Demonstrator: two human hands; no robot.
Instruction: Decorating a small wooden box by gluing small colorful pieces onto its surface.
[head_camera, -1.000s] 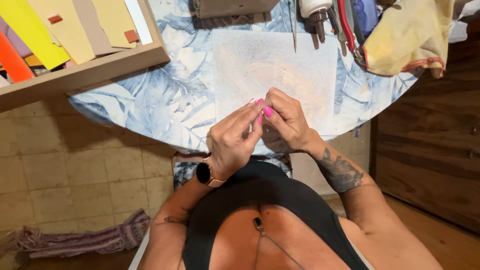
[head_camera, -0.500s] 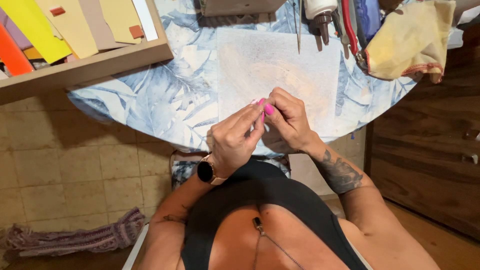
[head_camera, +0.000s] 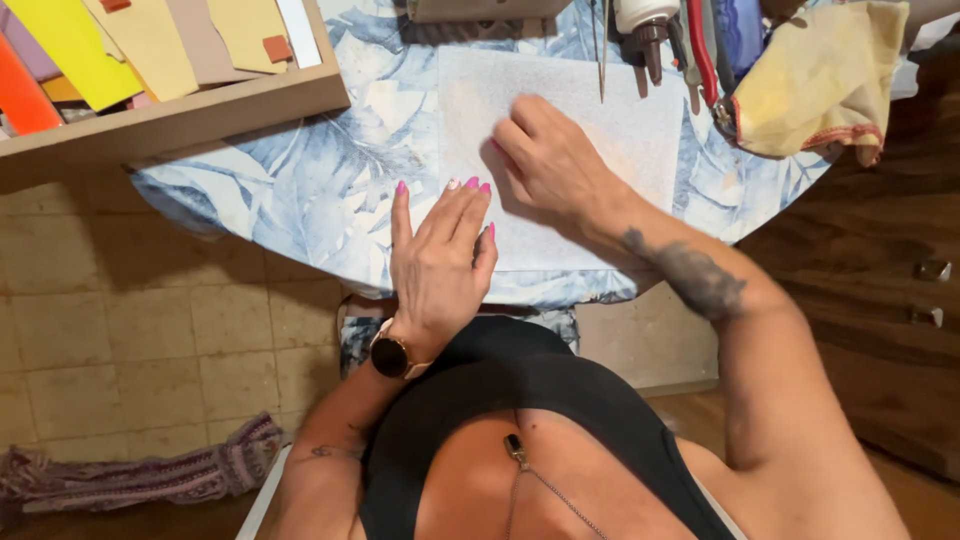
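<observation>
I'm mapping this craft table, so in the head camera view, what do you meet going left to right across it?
Wooden tray of coloured sheets → left hand → right hand, resting on the pale sheet → red-handled tool → yellowish cloth.

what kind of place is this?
Likely a home craft table: coloured sheets in a wooden tray, a glue gun and pliers by a leaf-print tablecloth, both hands on a white mat.

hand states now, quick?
Left hand: open, flat, holding nothing, at the white sheet's edge.
Right hand: fingers curled on the sheet, grip unclear.
</observation>
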